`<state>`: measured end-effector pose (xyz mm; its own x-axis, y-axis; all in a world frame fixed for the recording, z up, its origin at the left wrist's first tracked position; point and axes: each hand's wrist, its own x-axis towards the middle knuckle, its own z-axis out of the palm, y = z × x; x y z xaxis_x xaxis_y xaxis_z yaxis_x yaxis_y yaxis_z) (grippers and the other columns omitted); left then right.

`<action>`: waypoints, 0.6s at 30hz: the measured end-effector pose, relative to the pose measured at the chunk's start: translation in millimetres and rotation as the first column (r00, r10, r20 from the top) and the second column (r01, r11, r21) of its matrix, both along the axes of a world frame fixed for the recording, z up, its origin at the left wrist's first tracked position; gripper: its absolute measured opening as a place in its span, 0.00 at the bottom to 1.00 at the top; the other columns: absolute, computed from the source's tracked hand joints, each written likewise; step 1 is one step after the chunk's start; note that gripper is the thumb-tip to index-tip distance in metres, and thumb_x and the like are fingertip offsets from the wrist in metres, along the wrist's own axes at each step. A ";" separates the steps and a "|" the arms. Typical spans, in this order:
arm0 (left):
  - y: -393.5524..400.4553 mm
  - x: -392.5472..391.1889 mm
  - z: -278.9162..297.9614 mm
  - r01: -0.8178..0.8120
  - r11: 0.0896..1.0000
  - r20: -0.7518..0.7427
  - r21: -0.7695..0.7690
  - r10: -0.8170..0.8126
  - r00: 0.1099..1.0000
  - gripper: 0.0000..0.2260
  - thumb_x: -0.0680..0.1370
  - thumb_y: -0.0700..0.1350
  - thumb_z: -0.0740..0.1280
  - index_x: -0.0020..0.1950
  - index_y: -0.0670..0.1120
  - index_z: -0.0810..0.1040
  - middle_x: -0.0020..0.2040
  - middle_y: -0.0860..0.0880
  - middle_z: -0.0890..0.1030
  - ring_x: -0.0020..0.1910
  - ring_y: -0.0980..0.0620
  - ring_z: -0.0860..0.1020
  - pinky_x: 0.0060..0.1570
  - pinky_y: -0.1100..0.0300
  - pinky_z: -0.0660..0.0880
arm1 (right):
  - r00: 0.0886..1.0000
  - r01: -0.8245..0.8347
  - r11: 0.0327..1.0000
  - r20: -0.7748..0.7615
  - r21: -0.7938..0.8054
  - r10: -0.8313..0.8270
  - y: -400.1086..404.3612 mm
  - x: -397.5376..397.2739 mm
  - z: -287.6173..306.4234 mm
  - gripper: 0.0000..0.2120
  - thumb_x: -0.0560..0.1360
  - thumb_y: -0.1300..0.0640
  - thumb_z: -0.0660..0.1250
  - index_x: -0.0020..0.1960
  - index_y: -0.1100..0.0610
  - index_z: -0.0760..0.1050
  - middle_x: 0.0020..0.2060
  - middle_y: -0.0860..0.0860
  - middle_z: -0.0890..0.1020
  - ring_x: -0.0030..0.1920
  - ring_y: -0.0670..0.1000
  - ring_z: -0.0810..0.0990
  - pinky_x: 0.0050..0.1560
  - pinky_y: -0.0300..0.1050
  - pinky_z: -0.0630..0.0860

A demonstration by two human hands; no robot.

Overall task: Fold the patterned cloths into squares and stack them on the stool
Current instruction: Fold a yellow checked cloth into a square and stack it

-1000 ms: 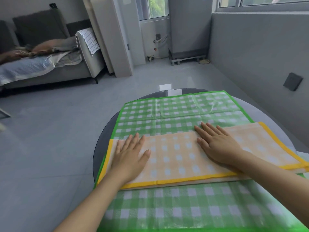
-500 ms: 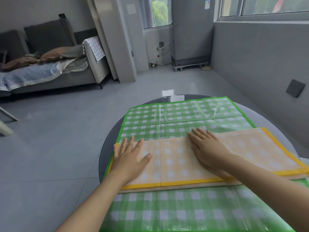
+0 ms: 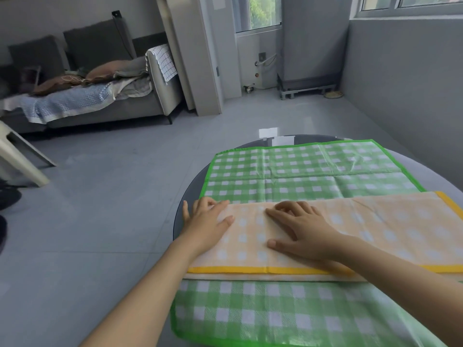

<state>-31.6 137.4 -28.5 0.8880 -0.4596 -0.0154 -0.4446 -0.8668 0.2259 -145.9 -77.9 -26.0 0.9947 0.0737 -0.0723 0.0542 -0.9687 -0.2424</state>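
An orange checked cloth (image 3: 375, 229) with a yellow border lies folded into a long strip across a green checked cloth (image 3: 300, 171) spread on the round dark table (image 3: 185, 204). My left hand (image 3: 208, 226) is at the strip's left end, its fingers curled over the far left corner and its thumb on top. My right hand (image 3: 305, 231) rests on the strip just right of it, with bent fingers on the far folded edge and the thumb flat on the cloth. A beige plastic stool or chair (image 3: 17, 156) shows partly at the left edge.
More green checked cloth (image 3: 288, 316) hangs over the table's near edge. A grey sofa (image 3: 100, 101) with blankets stands at the back left across the grey tiled floor. A grey wall (image 3: 406, 96) runs close along the right.
Both hands have slid left along the orange strip. Their fingers, flat before, are now bent, and the left hand has reached the strip's left end.
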 end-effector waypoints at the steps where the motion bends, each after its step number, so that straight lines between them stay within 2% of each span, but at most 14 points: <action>1: 3.6 3.3 4.1 -0.012 1.000 0.015 -0.008 0.012 1.000 0.22 0.78 0.61 0.57 0.71 0.58 0.65 0.65 0.52 0.64 0.71 0.51 0.57 0.73 0.45 0.37 | 1.000 -0.005 1.000 -0.019 0.000 0.005 1.0 0.3 0.9 0.49 0.58 0.20 0.41 0.75 0.40 0.49 0.71 0.44 0.56 0.71 0.51 0.54 0.70 0.48 0.51; 4: 7.0 10.0 14.2 -0.040 0.996 0.043 -0.077 0.044 0.998 0.22 0.72 0.64 0.66 0.61 0.55 0.73 0.58 0.52 0.66 0.63 0.51 0.61 0.69 0.56 0.52 | 0.997 -0.013 1.000 -0.070 0.011 0.013 5.0 2.4 1.5 0.53 0.52 0.17 0.39 0.74 0.38 0.47 0.70 0.46 0.54 0.71 0.53 0.52 0.71 0.51 0.50; 7: 5.7 14.4 20.1 -0.092 0.975 0.036 -0.202 0.101 0.994 0.18 0.68 0.60 0.73 0.49 0.51 0.74 0.52 0.53 0.67 0.55 0.52 0.65 0.55 0.61 0.61 | 0.994 0.003 1.000 -0.112 0.007 -0.002 9.4 3.6 5.3 0.48 0.60 0.20 0.51 0.74 0.39 0.46 0.71 0.47 0.52 0.72 0.54 0.49 0.71 0.52 0.48; 9: 8.0 16.7 25.3 -0.164 0.931 -0.051 -0.328 0.156 0.987 0.15 0.68 0.54 0.76 0.44 0.50 0.73 0.50 0.52 0.72 0.49 0.52 0.71 0.45 0.60 0.67 | 0.993 0.007 1.000 -0.118 -0.006 -0.008 12.6 3.6 5.9 0.46 0.64 0.24 0.58 0.75 0.40 0.45 0.72 0.47 0.51 0.72 0.55 0.48 0.72 0.53 0.48; 10: 9.8 18.0 28.6 -0.205 0.898 -0.123 -0.390 0.169 0.978 0.14 0.68 0.51 0.76 0.43 0.49 0.73 0.48 0.51 0.75 0.46 0.51 0.74 0.41 0.60 0.70 | 0.993 0.011 1.000 -0.119 -0.009 -0.012 14.0 3.4 6.1 0.47 0.64 0.25 0.59 0.75 0.41 0.45 0.72 0.47 0.51 0.73 0.55 0.47 0.72 0.54 0.47; 12: 15.3 19.7 35.4 -0.292 0.832 -0.308 -0.471 0.155 0.939 0.13 0.69 0.47 0.75 0.47 0.46 0.75 0.47 0.48 0.79 0.45 0.49 0.79 0.42 0.56 0.76 | 0.991 0.022 1.000 -0.130 0.001 -0.021 15.6 4.1 5.6 0.48 0.63 0.25 0.61 0.75 0.41 0.45 0.72 0.48 0.50 0.73 0.56 0.47 0.72 0.54 0.47; 14: 23.5 21.2 39.8 -0.378 0.805 -0.476 -0.457 0.138 0.869 0.13 0.71 0.44 0.75 0.52 0.43 0.77 0.48 0.46 0.82 0.46 0.47 0.81 0.47 0.53 0.79 | 0.987 0.023 1.000 -0.159 0.008 -0.021 16.6 4.2 6.4 0.51 0.61 0.25 0.63 0.75 0.42 0.44 0.73 0.49 0.49 0.73 0.57 0.45 0.72 0.55 0.46; 16: 31.7 22.6 41.9 -0.423 0.814 -0.576 -0.398 0.137 0.806 0.12 0.72 0.44 0.74 0.52 0.42 0.78 0.48 0.45 0.83 0.46 0.46 0.82 0.51 0.51 0.79 | 0.982 0.024 1.000 -0.189 0.016 -0.021 17.4 4.0 8.2 0.54 0.60 0.25 0.64 0.75 0.43 0.42 0.74 0.49 0.46 0.74 0.57 0.43 0.72 0.55 0.45; 18: 37.8 23.1 45.7 -0.457 0.787 -0.635 -0.414 0.110 0.765 0.10 0.72 0.43 0.73 0.50 0.40 0.79 0.45 0.44 0.84 0.41 0.48 0.82 0.46 0.55 0.81 | 0.978 0.023 0.999 -0.208 0.024 -0.018 18.5 3.7 10.0 0.54 0.60 0.26 0.65 0.76 0.44 0.41 0.74 0.49 0.45 0.74 0.57 0.41 0.73 0.55 0.44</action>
